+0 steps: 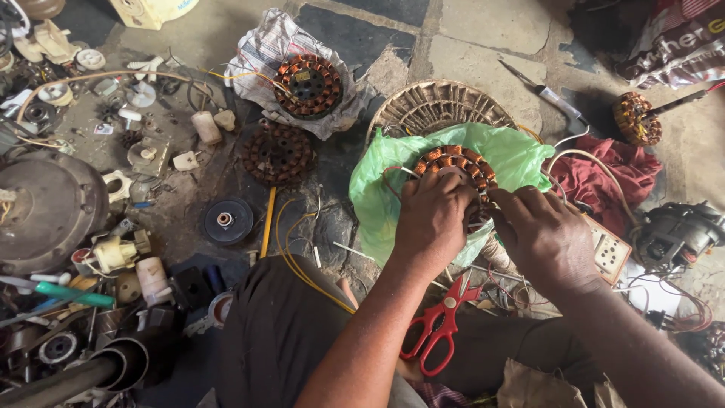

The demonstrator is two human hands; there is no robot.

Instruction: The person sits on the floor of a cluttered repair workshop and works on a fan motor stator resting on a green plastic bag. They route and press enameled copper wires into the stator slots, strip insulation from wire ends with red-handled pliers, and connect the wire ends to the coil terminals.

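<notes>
Stator [455,164] with copper windings lies gripped beneath left hand [433,215] and right hand [542,233].

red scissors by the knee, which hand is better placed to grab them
Left, probably. The red scissors lie just under the left hand; the right hand sits farther right, fingers at the copper-wound stator.

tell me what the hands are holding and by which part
Both hands hold the copper-wound stator on the green plastic bag: left hand over its near-left rim, right hand at its right edge.
</notes>
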